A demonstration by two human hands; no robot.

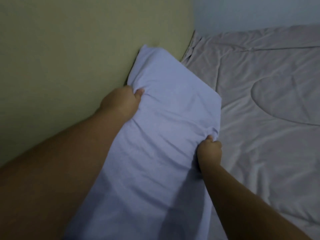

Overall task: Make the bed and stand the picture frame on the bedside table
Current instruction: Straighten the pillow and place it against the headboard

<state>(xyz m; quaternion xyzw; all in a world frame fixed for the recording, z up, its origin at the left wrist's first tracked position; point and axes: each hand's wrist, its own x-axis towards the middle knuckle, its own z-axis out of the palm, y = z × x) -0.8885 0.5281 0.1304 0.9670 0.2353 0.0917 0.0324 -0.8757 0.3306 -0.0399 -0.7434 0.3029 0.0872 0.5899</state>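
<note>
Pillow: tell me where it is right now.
In the head view the pale blue pillow is centre-frame, gripped by the left hand and right hand, between the greenish wall on its left and the beige quilt on its right.

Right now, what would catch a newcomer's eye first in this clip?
A long pale blue pillow fills the centre, its far end against the beige headboard. The left hand grips its left edge and the right hand grips its right edge, both bunching the fabric. To the right lies a wrinkled pinkish-grey quilt.
</note>
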